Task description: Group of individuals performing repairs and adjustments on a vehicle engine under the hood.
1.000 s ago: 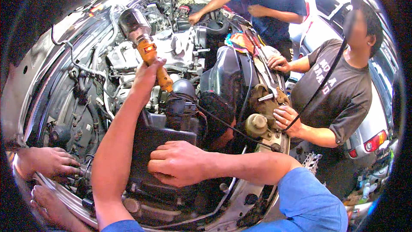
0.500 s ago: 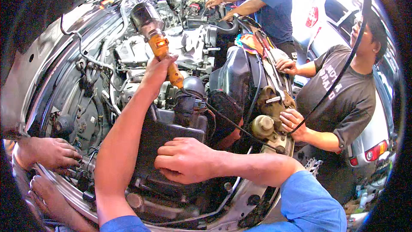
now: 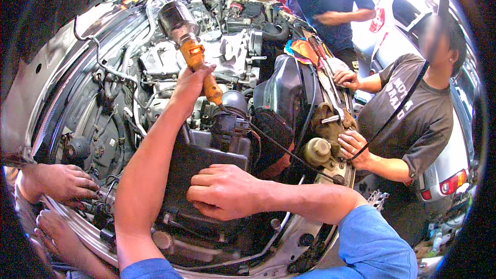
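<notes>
My left hand (image 3: 189, 85) is wrapped round the orange handle of a work light (image 3: 196, 57), raised over the engine bay. The light's dark hood tilts up toward the far left, and its black cord (image 3: 274, 144) runs down to the right. My right hand (image 3: 225, 190) lies with curled fingers on a black plastic box (image 3: 209, 156), showing nothing in its grasp. Its fingertips are partly hidden underneath. Beyond the box sit a black air hose (image 3: 235, 102) and the silver-topped engine (image 3: 225, 59).
A co-worker at the right keeps both hands (image 3: 353, 144) on the car's edge, beside a round-capped reservoir (image 3: 318, 151) and a colourful rag (image 3: 305, 51). Another person's hands (image 3: 70, 183) rest at the lower left. A person in a blue shirt (image 3: 330, 0) stands at the far side.
The far person in blue has straightened up and drawn their hands back from the engine bay. My hands and the work light have hardly moved.
</notes>
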The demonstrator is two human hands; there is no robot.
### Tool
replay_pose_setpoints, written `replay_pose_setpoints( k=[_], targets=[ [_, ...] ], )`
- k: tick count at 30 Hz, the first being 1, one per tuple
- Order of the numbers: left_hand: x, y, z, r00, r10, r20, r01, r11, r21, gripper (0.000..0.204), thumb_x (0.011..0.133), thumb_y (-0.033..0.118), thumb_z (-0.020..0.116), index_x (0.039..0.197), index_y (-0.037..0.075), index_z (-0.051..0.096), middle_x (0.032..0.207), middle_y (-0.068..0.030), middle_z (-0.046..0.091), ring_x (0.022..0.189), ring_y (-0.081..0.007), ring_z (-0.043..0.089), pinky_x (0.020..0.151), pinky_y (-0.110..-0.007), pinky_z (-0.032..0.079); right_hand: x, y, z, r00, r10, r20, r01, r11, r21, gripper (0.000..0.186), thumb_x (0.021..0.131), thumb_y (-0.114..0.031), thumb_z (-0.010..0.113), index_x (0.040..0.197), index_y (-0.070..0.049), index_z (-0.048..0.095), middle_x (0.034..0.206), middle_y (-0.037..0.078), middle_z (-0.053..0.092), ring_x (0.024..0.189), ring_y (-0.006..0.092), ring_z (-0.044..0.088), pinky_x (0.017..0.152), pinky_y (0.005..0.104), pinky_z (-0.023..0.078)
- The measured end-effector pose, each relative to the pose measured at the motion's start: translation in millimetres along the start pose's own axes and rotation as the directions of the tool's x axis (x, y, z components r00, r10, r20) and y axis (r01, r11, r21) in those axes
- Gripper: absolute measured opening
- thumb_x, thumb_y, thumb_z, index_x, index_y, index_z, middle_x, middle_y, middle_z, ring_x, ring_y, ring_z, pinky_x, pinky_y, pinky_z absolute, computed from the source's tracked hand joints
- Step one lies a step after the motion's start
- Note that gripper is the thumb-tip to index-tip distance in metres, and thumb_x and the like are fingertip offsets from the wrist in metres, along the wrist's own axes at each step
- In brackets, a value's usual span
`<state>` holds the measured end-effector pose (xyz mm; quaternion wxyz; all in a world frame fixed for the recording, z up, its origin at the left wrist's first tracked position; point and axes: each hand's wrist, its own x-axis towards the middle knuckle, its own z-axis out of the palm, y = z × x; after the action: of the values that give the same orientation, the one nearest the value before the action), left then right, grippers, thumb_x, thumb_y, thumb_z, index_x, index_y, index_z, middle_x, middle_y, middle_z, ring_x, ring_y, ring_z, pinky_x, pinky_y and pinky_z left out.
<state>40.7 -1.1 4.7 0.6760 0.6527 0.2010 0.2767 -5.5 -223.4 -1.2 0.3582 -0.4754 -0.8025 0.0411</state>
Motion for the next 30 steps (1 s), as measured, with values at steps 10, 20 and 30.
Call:
replay_pose_setpoints(
  k=[10,20,30],
  targets=[
    [-1.4,3.6,1.8,1.000,0.001,-0.016,0.000,1.000,0.031,0.030,0.087,0.030,0.070,0.107,0.011,0.057,0.090,-0.0014,0.061,0.078,-0.0116,0.059,0.071,-0.031,0.049,0.8,-1.3,-0.7,0.999,0.015,0.036,-0.015,1.000,-0.010,0.022,0.074,-0.018,0.067,0.086,-0.006,0.052,0.083,0.012,0.055,0.083,0.0330,0.060,0.073,0.0446,0.050],
    [-5.1,5.7,7.9,0.999,0.036,-0.013,-0.035,0.998,0.045,0.034,0.085,0.033,0.071,0.105,0.009,0.058,0.085,-0.0014,0.060,0.078,-0.0143,0.059,0.077,-0.030,0.047,0.2,-1.5,-2.6,0.999,0.019,0.047,-0.018,1.000,-0.020,0.018,0.077,-0.016,0.068,0.090,-0.008,0.060,0.082,0.009,0.057,0.078,0.0289,0.061,0.069,0.0404,0.049],
    [-1.8,0.5,6.9,0.998,0.063,0.017,-0.064,0.998,0.025,0.030,0.087,0.031,0.069,0.106,0.011,0.058,0.081,-0.0007,0.059,0.073,-0.0131,0.058,0.067,-0.032,0.048,3.1,-1.6,-0.6,0.999,0.035,0.024,-0.034,0.998,-0.049,0.014,0.078,-0.013,0.071,0.090,-0.010,0.063,0.077,0.006,0.056,0.071,0.0258,0.060,0.064,0.0384,0.048]
  ],
)
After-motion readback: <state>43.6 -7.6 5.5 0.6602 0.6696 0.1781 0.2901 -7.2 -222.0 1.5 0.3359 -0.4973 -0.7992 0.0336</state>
